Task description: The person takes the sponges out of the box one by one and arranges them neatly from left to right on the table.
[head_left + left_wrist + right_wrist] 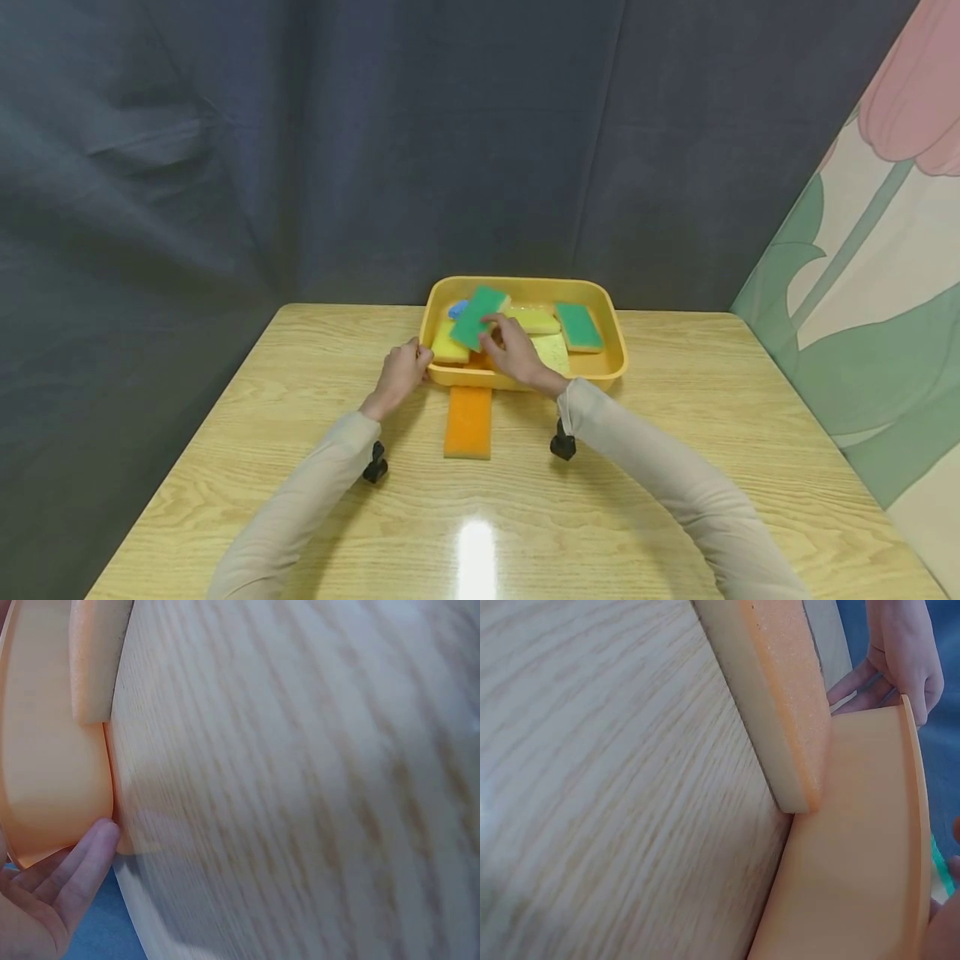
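Observation:
A yellow plastic tub [615, 337] stands at the table's back edge in the head view. My left hand [401, 375] grips its front left corner; in the left wrist view the fingers [79, 881] lie along the outer wall. Over the left half of the tub, my right hand [513, 346] pinches a green-faced sponge [478, 315] by its right side, and the sponge is tilted. Beneath it a yellow sponge [450, 343] partly shows. The right wrist view catches only a sliver of the green-faced sponge [940, 871] past the tub's rim.
An orange-faced sponge [468, 423] lies on the table against the tub's front wall. Inside the tub are another green sponge [578, 327], yellow sponges [536, 321] and a blue item [457, 309]. A dark curtain [450, 150] hangs behind the table.

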`<state>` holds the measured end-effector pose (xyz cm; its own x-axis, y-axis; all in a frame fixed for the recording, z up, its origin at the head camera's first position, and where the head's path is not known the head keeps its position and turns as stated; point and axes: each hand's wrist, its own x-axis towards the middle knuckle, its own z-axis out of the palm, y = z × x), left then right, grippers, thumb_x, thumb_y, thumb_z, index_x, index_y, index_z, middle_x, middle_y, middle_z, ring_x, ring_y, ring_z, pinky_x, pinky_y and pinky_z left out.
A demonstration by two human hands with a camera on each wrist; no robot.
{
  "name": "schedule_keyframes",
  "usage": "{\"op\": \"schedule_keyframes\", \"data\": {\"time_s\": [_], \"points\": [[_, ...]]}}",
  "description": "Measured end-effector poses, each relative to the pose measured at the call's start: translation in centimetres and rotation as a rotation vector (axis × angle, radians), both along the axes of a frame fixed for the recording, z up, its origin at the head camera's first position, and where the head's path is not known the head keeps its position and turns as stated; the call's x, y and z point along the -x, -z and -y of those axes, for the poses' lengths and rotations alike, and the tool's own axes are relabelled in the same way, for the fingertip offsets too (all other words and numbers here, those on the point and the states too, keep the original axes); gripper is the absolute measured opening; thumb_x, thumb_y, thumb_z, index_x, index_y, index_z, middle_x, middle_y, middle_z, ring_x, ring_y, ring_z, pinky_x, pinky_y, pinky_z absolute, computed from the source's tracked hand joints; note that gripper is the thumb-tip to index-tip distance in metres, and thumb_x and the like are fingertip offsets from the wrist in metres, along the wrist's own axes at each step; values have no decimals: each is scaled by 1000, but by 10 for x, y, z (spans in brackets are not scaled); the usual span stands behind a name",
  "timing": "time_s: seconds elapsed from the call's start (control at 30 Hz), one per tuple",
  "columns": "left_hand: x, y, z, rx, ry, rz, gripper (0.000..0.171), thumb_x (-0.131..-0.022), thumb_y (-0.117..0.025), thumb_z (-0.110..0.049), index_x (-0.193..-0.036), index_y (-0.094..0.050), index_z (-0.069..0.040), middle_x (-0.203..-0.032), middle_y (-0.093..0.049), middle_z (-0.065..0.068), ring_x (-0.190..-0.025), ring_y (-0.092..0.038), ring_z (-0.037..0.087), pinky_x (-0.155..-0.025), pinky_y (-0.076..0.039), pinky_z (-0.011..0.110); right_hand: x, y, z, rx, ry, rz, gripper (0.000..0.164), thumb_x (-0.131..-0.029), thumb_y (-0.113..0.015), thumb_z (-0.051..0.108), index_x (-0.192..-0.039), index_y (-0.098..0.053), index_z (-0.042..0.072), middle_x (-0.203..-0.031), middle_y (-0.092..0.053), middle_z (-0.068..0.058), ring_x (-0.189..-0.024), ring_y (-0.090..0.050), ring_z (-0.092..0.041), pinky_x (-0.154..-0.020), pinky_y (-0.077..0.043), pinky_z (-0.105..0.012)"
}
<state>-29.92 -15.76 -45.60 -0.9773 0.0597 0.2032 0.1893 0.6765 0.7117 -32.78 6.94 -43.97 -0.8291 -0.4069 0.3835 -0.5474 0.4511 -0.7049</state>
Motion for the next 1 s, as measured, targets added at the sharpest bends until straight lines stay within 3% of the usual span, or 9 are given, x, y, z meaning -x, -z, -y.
{"op": "schedule_keyframes", "data": {"time_s": [0.43, 1.0], "points": [[-1, -1, -1, -2, 6, 15, 21, -99, -41, -11, -79, -46, -5, -71, -56, 12, -62, -65, 24, -53, -48, 28, -1, 0, -3, 62, 153, 6, 23, -100, -59, 15, -120, -56, 3, -91, -56, -12, -80, -52, -25, -70, -41, -37], [-1, -2, 0, 10, 10, 11, 21, -99, -41, -10, -80, -48, -5, -71, -57, 11, -58, -60, 18, -51, -46, 27, -3, 0, -5, 46, 179, 12, 15, -100, -58, 9, -114, -55, 6, -99, -51, -15, -76, -52, -23, -67, -44, -37]]}}
